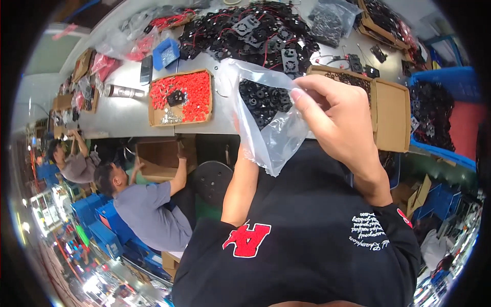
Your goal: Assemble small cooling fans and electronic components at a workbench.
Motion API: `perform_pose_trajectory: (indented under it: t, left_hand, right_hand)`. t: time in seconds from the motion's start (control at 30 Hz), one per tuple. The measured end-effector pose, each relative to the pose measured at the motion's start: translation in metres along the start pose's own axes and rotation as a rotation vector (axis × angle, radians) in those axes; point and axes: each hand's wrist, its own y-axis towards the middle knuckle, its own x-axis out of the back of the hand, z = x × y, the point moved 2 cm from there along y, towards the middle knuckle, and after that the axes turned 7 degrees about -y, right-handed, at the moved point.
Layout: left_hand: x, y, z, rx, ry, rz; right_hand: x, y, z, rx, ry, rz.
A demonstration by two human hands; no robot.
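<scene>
A clear plastic bag (276, 148) hangs in front of my chest with its mouth spread apart. Small round black plastic parts (263, 102) show inside the opening. My right hand (332, 110) pinches the bag's right rim between thumb and fingers. My left forearm (241, 184) rises behind the bag's left side. The left hand is mostly hidden by the plastic, so its fingers do not show. Just left of the bag stands a shallow cardboard tray (210, 110) of small red parts (197, 97), with a black piece (176, 97) and silver bits on top.
A heap of black fans (245, 30) with red wires covers the back of the metal table (123, 120). Nearby are a blue bin (166, 53), a phone (146, 70), a cylinder (124, 92), and an open cardboard box (391, 112). A blue crate (445, 146) stands right. Another person (148, 204) handles a carton at left.
</scene>
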Motion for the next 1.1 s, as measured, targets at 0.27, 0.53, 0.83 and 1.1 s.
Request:
perform_pose_trajectory:
  t: [0.27, 0.53, 0.83, 1.1]
  left_hand:
    - [0.034, -0.003, 0.007, 0.233, -0.420, 0.158]
    - [0.092, -0.015, 0.013, 0.272, -0.280, 0.143]
    - [0.136, -0.025, 0.016, 0.196, -0.138, -0.172]
    - [0.174, -0.035, 0.040, 0.081, -0.355, 0.102]
  right_hand:
    - [-0.026, -0.025, 0.040, 0.466, -0.507, -0.160]
    - [-0.134, -0.011, -0.044, 0.271, -0.520, 0.449]
    - [-0.233, -0.074, -0.114, -0.276, -0.192, 0.524]
    - [-0.237, -0.072, -0.105, -0.262, -0.169, 0.509]
